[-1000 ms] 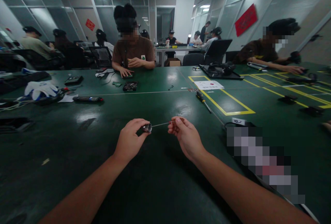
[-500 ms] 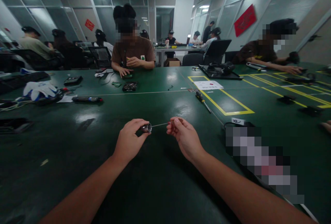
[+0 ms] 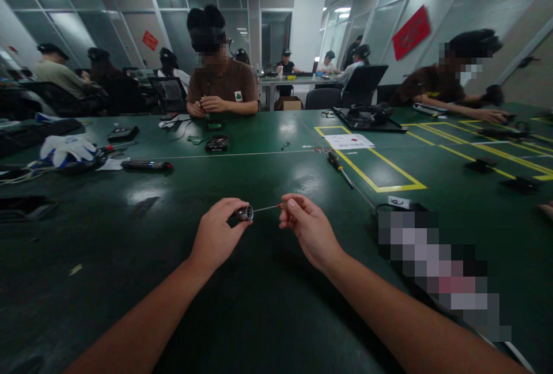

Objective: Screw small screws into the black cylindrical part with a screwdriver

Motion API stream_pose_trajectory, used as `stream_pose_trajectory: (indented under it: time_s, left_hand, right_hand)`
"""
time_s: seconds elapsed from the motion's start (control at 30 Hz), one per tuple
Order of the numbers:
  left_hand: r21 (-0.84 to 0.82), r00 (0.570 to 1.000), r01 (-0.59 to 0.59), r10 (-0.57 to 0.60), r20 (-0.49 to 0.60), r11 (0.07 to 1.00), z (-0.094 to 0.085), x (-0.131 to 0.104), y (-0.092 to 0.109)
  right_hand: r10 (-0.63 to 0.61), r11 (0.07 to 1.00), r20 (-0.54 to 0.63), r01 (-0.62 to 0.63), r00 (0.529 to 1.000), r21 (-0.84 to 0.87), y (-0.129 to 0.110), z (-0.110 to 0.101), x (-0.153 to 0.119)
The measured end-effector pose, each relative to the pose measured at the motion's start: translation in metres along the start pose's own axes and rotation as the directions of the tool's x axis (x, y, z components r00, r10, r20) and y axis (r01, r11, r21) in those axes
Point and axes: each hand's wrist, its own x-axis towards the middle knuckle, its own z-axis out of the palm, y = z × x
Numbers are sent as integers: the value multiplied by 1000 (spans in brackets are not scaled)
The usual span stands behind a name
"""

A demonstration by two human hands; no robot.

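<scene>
Holding a dark cylinder (image 3: 245, 213) in one hand and a thin metal rod (image 3: 266, 208) in the other

The left hand (image 3: 218, 230) pinches the dark cylinder between thumb and fingers, its bright, round rim facing the right hand (image 3: 310, 225). The right hand has its thumb pressed against curled fingers, gripping the reddish end of the thin metal rod, whose other end points at the cylinder's rim. Whether that end touches the rim or sits just inside is hard to tell from this view. Both things are held above the green table (image 3: 259, 305), near its middle.

Beyond the right hand, a screwdriver (image 3: 340, 169) with a black and yellow handle lies beside a yellow tape outline (image 3: 375, 189), and a white sheet (image 3: 349, 142) lies partly across the outline. Toward the left are a black tube-shaped tool (image 3: 147, 166) and white gloves (image 3: 68, 150) with blue edging. Across the table, a person in a brown shirt (image 3: 242, 83) has both hands together above a small green board (image 3: 214, 126), near a black box-like part (image 3: 217, 143).
</scene>
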Motion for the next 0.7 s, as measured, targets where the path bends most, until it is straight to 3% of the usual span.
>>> stream_pose_trajectory:
  time_s: [0.1, 0.33, 0.53, 0.6, 0.67, 0.7]
  left_hand:
    - [-19, 999, 25, -24, 32, 1000, 0, 0, 3]
    - [-52, 994, 64, -59, 94, 997, 2, -1, 8]
    - [-48, 993, 81, -76, 87, 996, 3, -3, 3]
    - [-56, 995, 65, -61, 76, 996, 4, -3, 0]
    - [-69, 998, 31, -28, 50, 997, 4, -2, -1]
    - [-71, 999, 11, -9, 31, 997, 4, -1, -2]
  right_hand:
    - [-25, 999, 4, 25, 1000, -19, -2, 2, -2]
    - [-100, 990, -126, 86, 987, -114, 1, 1, -1]
    - [-166, 972, -57, 154, 984, -176, 4, 3, -6]
    - [-149, 980, -63, 139, 987, -145, 5, 2, -3]
    - [-70, 996, -87, 65, 994, -54, 2, 0, 2]
    - [29, 999, -75, -27, 997, 27, 0, -2, 5]
